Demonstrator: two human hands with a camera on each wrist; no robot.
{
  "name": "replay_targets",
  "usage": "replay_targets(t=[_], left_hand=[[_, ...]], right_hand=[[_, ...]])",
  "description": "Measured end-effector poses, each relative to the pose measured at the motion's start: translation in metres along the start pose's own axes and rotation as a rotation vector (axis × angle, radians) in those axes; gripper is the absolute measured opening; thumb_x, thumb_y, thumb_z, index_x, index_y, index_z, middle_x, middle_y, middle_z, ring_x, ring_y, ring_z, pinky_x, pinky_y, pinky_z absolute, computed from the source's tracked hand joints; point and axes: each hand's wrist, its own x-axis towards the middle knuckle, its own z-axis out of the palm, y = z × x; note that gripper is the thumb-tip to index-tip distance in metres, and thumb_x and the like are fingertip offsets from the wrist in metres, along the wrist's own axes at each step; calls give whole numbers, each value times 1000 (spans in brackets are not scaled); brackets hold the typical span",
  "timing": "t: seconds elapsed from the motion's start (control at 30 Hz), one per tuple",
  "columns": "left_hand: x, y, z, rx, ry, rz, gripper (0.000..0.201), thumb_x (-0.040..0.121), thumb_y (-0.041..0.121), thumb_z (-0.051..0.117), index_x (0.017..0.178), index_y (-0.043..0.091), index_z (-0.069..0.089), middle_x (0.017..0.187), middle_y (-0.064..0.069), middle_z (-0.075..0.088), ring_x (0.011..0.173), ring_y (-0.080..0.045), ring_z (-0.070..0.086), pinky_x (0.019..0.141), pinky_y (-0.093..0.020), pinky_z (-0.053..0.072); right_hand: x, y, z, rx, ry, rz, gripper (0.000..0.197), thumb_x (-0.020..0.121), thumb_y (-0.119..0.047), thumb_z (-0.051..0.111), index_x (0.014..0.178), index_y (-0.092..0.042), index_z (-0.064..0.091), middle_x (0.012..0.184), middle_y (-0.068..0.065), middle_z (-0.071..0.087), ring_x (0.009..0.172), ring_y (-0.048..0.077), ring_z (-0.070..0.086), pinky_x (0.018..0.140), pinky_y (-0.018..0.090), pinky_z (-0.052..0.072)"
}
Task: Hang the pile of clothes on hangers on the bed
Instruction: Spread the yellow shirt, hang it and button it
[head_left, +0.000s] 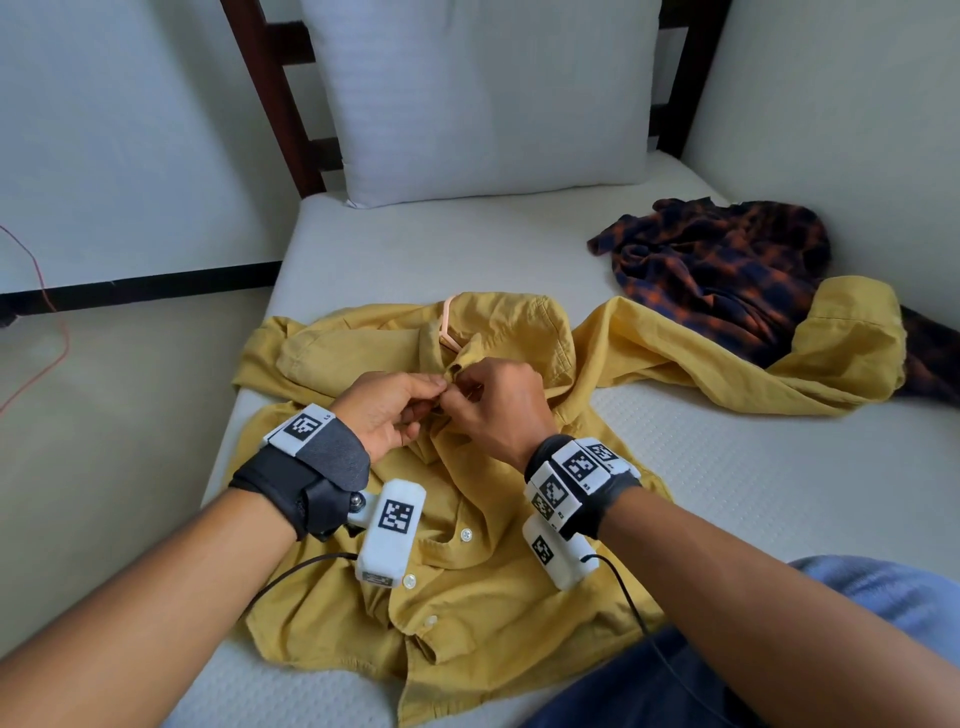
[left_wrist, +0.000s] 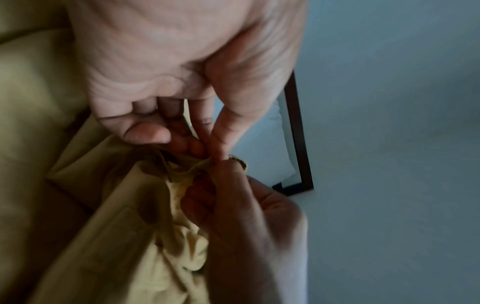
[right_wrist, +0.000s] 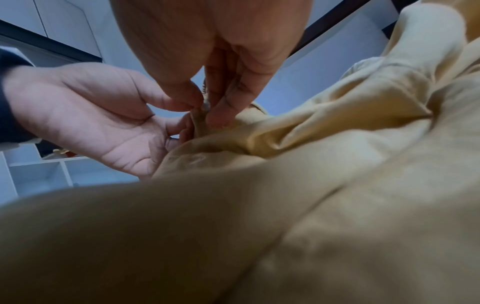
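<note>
A yellow button-up shirt (head_left: 467, 587) lies spread on the white mattress (head_left: 779, 467), front up, with a pale pink hanger (head_left: 448, 325) showing at its collar. Just below the collar both hands meet at the placket. My left hand (head_left: 395, 410) pinches one edge of the yellow fabric (left_wrist: 182, 174) between thumb and fingers. My right hand (head_left: 493, 400) pinches the other edge (right_wrist: 198, 121) between thumb and forefinger. The button between the fingertips is hidden in the head view. One long sleeve (head_left: 727, 353) trails off to the right.
A crumpled navy and orange plaid shirt (head_left: 727, 270) lies at the back right, partly under the yellow sleeve. A white pillow (head_left: 493, 93) leans on the dark wooden headboard (head_left: 270, 93). The bed's left edge drops to the floor, where a red cable (head_left: 52, 312) runs.
</note>
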Motion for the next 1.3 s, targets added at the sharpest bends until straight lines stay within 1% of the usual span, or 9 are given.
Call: replay_targets(t=[0.23,0.37,0.47,0.6,0.8,0.9,1.1,1.2,1.3], left_hand=[[3,1,-7,414,86,260,15,84,8,70,77,20,75,78,8,72,75,-7,60,52,-19,39],[4,4,-39,792,58,266,12,76,9,77,69,19,78,75,11,73,83,-5,64,76,-22,47],[10,11,-55,942,19,175,5,77,14,78,73,18,79,76,1,75,74,-10,65,62,-20,46],[35,33,-61,1110,30,207,5,80,20,73,79,21,78,81,4,74,79,-12,66,69,-23,49],[96,43,-58,1412,103,603,45,89,31,65,133,25,57,133,-3,55,124,-26,49,102,-35,41],[122,40,-55,1687,88,437,59,95,46,54,149,31,35,155,4,35,140,-27,33,108,-45,33],[139,45,-70,1524,120,502,27,91,54,57,112,37,62,118,7,63,113,-23,56,99,-44,37],[121,58,-89,1163,67,637,18,87,38,71,102,29,73,102,6,68,103,-20,61,85,-31,43],[87,80,-105,937,26,725,13,82,27,77,92,35,74,95,12,71,92,-6,63,81,-24,44]], right_hand=[[10,0,-15,-63,-176,2,33,84,-46,62,69,-17,69,64,1,64,59,18,58,52,31,49],[23,20,-27,-193,-213,-37,22,90,-29,60,106,-21,74,102,-3,71,90,18,66,73,31,56],[30,47,-32,-221,-249,117,37,92,-24,57,129,-21,63,126,1,66,114,22,61,92,33,51],[31,56,-28,-342,-380,200,35,89,-35,64,122,-22,63,113,-1,67,100,22,62,83,34,55],[33,56,-25,-422,-495,188,40,87,-41,64,125,-29,60,104,-3,65,92,20,61,74,32,54],[34,53,-23,-453,-514,183,28,86,-35,60,114,-27,61,92,-4,62,86,21,62,70,33,53],[37,55,-19,-404,-433,171,17,84,-39,61,96,-28,55,83,-7,56,78,19,57,67,32,50],[40,58,-21,-295,-364,102,54,82,-49,63,132,-34,48,121,-4,55,108,21,54,92,42,52],[44,54,-29,-317,-383,64,85,81,-73,56,153,-48,17,161,-2,25,145,28,29,116,57,30]])
